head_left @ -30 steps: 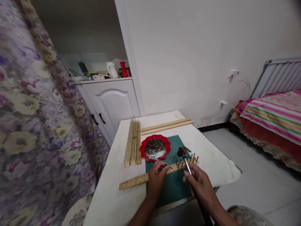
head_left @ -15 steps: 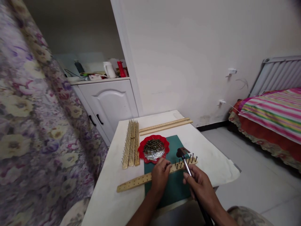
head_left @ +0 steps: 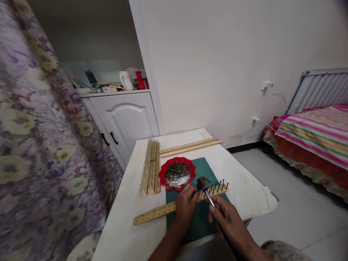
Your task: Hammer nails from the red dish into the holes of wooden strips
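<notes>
My left hand [head_left: 186, 203] is closed in a pinch at the wooden strip [head_left: 154, 214], seemingly around a nail mostly hidden by the fingers. Rows of small holes run along the strip's left part, while several dark nails [head_left: 219, 186] stand upright in its right part. In my right hand [head_left: 227, 215] is a claw hammer [head_left: 208, 197], gripped by its shaft. Its dark head is just above and right of my left fingertips. Under the strip lies a green mat [head_left: 201, 221]. A red scalloped dish [head_left: 163, 175] full of dark and silvery nails [head_left: 178, 170] stands behind my left hand.
Wooden strips bristling with nails [head_left: 150, 168] lie at the table's left side. Two bare strips [head_left: 190, 146] lie along the back of the white-covered table [head_left: 122, 224]. A floral curtain [head_left: 54, 145] hangs at left; a bed [head_left: 312, 127] stands at right.
The hammer head has moved left and slightly down, closer to my left fingertips. My left hand stays at about the same place on the strip.
</notes>
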`<action>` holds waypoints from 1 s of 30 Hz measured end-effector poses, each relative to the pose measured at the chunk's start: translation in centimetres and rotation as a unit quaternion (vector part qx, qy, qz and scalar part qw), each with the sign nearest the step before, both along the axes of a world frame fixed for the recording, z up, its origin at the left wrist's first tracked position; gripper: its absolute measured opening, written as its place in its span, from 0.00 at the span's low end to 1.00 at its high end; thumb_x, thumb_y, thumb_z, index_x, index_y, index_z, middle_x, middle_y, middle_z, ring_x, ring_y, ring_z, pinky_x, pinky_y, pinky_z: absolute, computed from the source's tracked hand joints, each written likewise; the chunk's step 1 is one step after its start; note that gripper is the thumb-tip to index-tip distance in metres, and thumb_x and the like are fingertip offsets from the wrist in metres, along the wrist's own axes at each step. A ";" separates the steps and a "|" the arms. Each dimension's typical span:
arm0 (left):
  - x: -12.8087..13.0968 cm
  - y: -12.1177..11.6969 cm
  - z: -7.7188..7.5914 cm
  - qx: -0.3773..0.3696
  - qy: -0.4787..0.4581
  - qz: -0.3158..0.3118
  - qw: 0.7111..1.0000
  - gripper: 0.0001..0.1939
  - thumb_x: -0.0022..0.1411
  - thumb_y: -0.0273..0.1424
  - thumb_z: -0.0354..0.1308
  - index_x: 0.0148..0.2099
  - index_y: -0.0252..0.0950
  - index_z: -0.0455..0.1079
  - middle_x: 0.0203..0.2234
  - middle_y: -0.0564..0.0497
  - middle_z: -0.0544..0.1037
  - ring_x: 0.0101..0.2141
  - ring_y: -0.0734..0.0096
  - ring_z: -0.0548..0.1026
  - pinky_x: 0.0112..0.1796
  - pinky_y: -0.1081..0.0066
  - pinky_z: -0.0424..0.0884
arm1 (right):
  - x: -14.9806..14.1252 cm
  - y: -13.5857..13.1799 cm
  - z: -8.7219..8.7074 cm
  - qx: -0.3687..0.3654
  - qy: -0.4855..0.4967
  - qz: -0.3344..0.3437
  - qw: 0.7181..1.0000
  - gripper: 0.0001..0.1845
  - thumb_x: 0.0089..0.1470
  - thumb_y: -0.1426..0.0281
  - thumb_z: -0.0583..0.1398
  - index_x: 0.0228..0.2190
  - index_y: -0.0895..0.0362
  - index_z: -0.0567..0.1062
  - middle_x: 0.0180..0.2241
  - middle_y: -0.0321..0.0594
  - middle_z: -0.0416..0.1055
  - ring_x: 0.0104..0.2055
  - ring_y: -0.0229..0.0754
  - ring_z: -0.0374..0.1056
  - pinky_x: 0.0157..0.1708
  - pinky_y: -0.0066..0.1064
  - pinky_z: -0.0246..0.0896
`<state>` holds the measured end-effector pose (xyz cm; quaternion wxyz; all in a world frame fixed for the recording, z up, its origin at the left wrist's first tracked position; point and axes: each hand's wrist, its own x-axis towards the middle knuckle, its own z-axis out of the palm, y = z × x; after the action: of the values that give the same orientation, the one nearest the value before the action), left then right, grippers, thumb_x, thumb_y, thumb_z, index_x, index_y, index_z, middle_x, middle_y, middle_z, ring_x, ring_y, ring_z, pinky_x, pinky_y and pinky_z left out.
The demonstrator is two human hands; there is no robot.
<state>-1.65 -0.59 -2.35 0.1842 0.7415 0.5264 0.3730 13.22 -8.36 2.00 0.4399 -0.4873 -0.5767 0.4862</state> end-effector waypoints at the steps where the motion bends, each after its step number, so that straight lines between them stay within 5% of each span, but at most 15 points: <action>1: 0.0 0.0 0.0 -0.003 0.002 0.000 1.000 0.07 0.57 0.29 0.52 0.27 0.36 0.67 0.26 0.54 0.71 0.29 0.73 0.69 0.30 0.75 0.60 | 0.0 0.0 0.0 0.014 -0.020 -0.001 1.000 0.10 0.58 0.62 0.51 0.35 0.55 0.67 0.21 0.30 0.66 0.13 0.32 0.55 0.13 0.24 0.48; 10: -0.1 0.1 0.1 -0.013 0.008 0.002 1.000 0.06 0.57 0.28 0.52 0.28 0.36 0.67 0.26 0.53 0.71 0.30 0.72 0.69 0.30 0.75 0.59 | -0.2 0.0 -0.2 0.065 -0.106 0.003 0.992 0.10 0.58 0.65 0.50 0.29 0.55 0.67 0.20 0.32 0.68 0.19 0.37 0.61 0.19 0.26 0.52; 24: -0.1 0.1 0.2 -0.012 0.006 -0.005 1.000 0.08 0.57 0.29 0.52 0.27 0.36 0.67 0.25 0.52 0.71 0.30 0.70 0.70 0.31 0.73 0.62 | 0.1 0.0 -0.1 -0.005 0.028 0.007 1.000 0.11 0.57 0.61 0.52 0.35 0.54 0.67 0.21 0.29 0.67 0.10 0.29 0.54 0.09 0.21 0.45; 30: -1.4 -2.1 3.2 0.082 -0.081 -0.051 0.992 0.09 0.59 0.25 0.48 0.35 0.37 0.69 0.31 0.51 0.73 0.35 0.69 0.71 0.36 0.69 0.68 | 1.4 1.2 0.0 0.022 0.141 -0.042 0.989 0.12 0.55 0.59 0.55 0.34 0.56 0.67 0.21 0.28 0.67 0.08 0.26 0.53 0.07 0.19 0.42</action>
<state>-3.02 -2.66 0.81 0.1832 0.7472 0.4390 0.4641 14.57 -7.21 1.95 0.5473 -0.4276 -0.4988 0.5185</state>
